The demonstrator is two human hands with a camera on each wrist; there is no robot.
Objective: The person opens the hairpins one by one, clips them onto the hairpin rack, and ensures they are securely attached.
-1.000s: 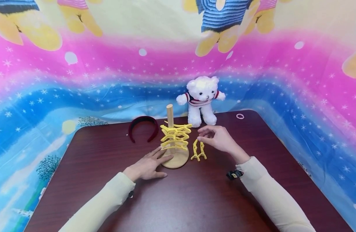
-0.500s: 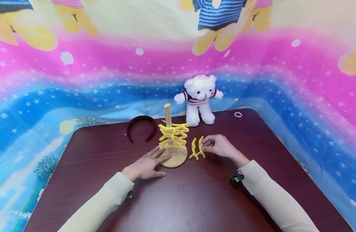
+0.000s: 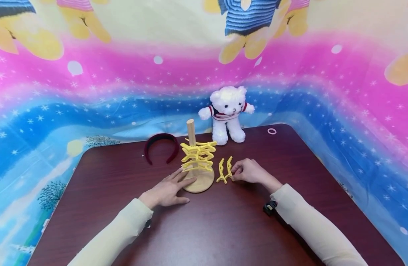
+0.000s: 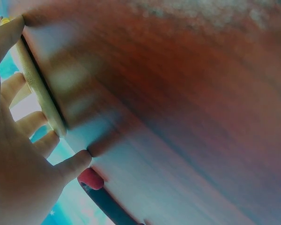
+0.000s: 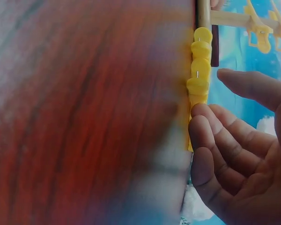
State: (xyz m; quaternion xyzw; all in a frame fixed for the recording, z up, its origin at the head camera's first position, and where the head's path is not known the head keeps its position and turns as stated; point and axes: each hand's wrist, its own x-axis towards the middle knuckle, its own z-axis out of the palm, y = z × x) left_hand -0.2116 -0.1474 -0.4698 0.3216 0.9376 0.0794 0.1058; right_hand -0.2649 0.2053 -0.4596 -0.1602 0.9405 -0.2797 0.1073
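Palm down with fingers spread, my left hand (image 3: 164,190) rests on the round base of a wooden stand (image 3: 204,183) and the table beside it. Several yellow hair clips (image 3: 198,152) are clipped along the stand's upright post. Two more yellow hair clips (image 3: 221,170) lie side by side on the table to the right of the base. My right hand (image 3: 253,171) is at the right-hand loose clip (image 3: 229,169). In the right wrist view its bent fingertips (image 5: 202,129) touch the yellow clips (image 5: 198,84), while the thumb stands apart from them.
A dark red headband (image 3: 161,142) lies behind and left of the stand. The white teddy bear (image 3: 228,114) stands at the table's back edge. A pale pink ring (image 3: 271,131) lies at the back right. Patterned cloth (image 3: 124,107) hangs around the table.
My right hand has come down from over the tops of the two loose clips to their right side, with its fingers at the right-hand one. The left hand stays on the base.
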